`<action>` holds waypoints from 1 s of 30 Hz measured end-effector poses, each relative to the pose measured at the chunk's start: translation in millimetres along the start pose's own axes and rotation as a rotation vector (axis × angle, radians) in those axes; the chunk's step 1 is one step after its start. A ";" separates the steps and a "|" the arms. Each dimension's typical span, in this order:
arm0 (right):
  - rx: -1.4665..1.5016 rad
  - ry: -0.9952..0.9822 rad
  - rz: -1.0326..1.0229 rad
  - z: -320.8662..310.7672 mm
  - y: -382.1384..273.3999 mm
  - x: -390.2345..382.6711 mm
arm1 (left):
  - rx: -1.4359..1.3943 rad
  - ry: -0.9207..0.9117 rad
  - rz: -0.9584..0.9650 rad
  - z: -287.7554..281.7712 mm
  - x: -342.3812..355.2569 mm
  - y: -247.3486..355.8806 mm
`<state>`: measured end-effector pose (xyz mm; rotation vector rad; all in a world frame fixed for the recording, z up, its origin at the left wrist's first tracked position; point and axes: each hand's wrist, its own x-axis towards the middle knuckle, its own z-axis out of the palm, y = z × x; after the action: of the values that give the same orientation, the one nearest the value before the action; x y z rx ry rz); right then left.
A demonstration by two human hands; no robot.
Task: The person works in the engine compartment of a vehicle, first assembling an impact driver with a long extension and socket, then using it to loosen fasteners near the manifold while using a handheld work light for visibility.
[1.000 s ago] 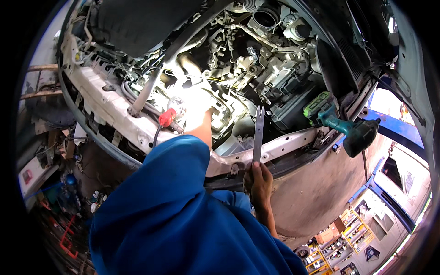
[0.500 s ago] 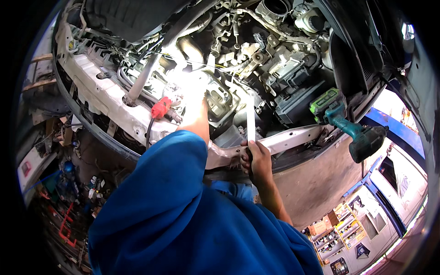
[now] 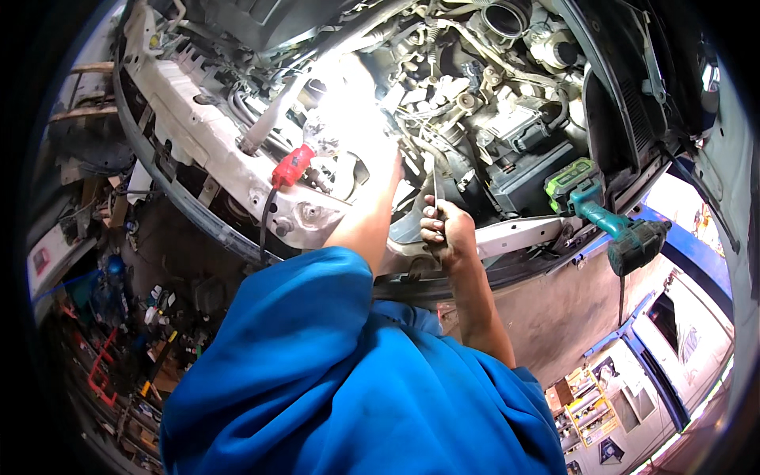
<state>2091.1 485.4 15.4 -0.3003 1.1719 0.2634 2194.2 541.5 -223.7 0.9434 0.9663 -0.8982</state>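
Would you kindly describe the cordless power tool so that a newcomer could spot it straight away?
Start at the open engine bay and follow the pale front crossmember toward its right end. The cordless power tool rests there, to the right of the right hand. It alone has a teal body, a green-topped part and a black battery base.

One head-worn fisheye view looks down at close range into an open engine bay (image 3: 475,103), forearms entering from six o'clock, edges bending rimward.

1 cordless drill (image 3: 609,226), 1 red work lamp (image 3: 294,165), 1 flat tool (image 3: 438,186)
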 end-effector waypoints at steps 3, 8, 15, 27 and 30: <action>-0.039 0.051 -0.062 0.8 -1.1 -4.5 | -0.034 -0.025 -0.014 7.5 5.8 -7.6; -0.046 0.018 -0.045 0.6 1.9 -2.6 | -0.080 -0.093 -0.040 -6.3 29.9 -8.7; -0.212 0.072 -0.006 -5.0 -9.0 0.6 | -0.057 0.085 0.045 -5.0 -29.7 -0.1; -0.315 0.155 0.176 7.6 -24.1 77.4 | -0.065 0.076 0.014 -13.6 -70.0 28.2; -0.283 0.191 0.309 -1.6 -36.0 90.9 | -0.066 0.022 -0.012 -13.3 -66.7 29.9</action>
<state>2135.9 455.6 -66.3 -0.3979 1.3713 0.6862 2197.9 576.1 -158.1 0.8940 1.0157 -0.8623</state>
